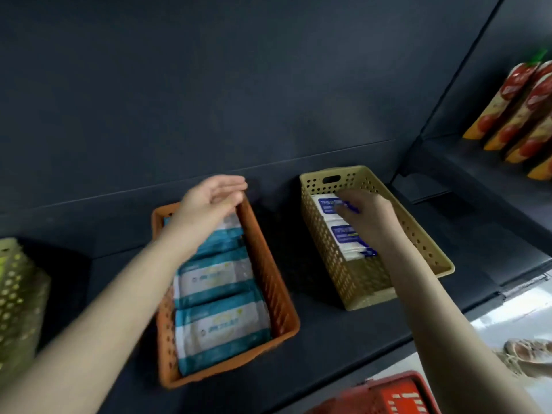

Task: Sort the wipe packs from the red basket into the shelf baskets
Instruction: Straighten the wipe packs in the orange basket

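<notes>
An orange shelf basket [280,306] holds several teal-and-white wipe packs [218,327] lying in a row. My left hand [212,198] hovers over its far end with fingers loosely extended, holding nothing. To the right, a tan perforated basket [424,234] contains white packs with blue labels [346,234]. My right hand [364,216] reaches into it and rests on those packs, its fingertips on the far pack; whether it grips one is hidden. The red basket [388,395] shows at the bottom edge.
A yellow-green basket [15,294] stands at the far left of the dark shelf [322,348]. Orange-and-red pouches [519,115] line a neighbouring shelf at the upper right. A pale floor and a sandalled foot [525,351] appear at the lower right.
</notes>
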`<state>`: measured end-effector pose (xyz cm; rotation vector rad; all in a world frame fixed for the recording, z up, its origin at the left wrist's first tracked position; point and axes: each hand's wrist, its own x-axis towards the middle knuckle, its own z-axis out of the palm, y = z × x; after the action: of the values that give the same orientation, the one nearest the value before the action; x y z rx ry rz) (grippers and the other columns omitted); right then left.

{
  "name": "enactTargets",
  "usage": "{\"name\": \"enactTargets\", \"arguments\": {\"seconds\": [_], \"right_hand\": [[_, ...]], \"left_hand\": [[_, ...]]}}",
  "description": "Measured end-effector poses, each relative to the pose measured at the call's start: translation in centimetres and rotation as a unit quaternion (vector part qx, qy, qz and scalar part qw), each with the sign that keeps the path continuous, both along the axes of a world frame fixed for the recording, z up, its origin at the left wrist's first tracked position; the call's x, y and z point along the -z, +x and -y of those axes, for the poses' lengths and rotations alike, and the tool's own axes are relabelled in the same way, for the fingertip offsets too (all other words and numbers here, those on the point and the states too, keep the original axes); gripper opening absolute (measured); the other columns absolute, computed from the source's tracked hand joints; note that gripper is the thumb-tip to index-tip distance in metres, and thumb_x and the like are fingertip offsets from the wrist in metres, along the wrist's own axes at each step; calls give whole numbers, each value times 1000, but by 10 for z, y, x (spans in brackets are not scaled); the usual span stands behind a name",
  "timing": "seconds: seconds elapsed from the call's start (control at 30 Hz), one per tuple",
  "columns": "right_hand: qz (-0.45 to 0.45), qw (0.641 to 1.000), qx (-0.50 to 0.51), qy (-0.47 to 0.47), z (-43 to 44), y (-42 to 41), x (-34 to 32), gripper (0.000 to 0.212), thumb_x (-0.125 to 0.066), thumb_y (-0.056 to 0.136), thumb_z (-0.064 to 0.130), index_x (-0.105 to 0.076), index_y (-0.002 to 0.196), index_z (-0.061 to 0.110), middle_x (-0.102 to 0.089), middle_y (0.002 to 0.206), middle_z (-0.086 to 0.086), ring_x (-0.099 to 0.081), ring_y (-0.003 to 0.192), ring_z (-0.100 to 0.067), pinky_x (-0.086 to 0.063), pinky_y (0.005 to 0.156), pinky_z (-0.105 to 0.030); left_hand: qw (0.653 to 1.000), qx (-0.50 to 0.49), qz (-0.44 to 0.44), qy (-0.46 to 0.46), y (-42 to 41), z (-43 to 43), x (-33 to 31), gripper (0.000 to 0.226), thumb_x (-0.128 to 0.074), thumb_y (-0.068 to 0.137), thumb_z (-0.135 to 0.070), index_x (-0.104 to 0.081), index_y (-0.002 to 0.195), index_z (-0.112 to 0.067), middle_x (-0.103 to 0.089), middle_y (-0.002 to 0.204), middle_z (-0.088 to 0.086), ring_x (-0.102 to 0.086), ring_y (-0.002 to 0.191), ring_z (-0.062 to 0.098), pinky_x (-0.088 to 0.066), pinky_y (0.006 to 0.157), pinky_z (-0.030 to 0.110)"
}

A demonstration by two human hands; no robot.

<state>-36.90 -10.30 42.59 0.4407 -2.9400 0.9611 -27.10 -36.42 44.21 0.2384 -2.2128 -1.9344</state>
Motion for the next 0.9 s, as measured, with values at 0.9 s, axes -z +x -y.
{"name": "enactTargets", "arguments": {"seconds": [0.9], "right_hand": [[-32, 993, -114, 7, 176, 98, 39, 40, -70, 86, 31, -62, 123, 18, -53, 130, -3, -52, 118, -19, -36, 96, -19]], "left_hand": [[984, -80, 110, -112, 53, 101, 78, 44, -56, 96, -31, -44, 138, -39, -36, 140, 0, -40, 126, 10, -32, 97, 22]]}}
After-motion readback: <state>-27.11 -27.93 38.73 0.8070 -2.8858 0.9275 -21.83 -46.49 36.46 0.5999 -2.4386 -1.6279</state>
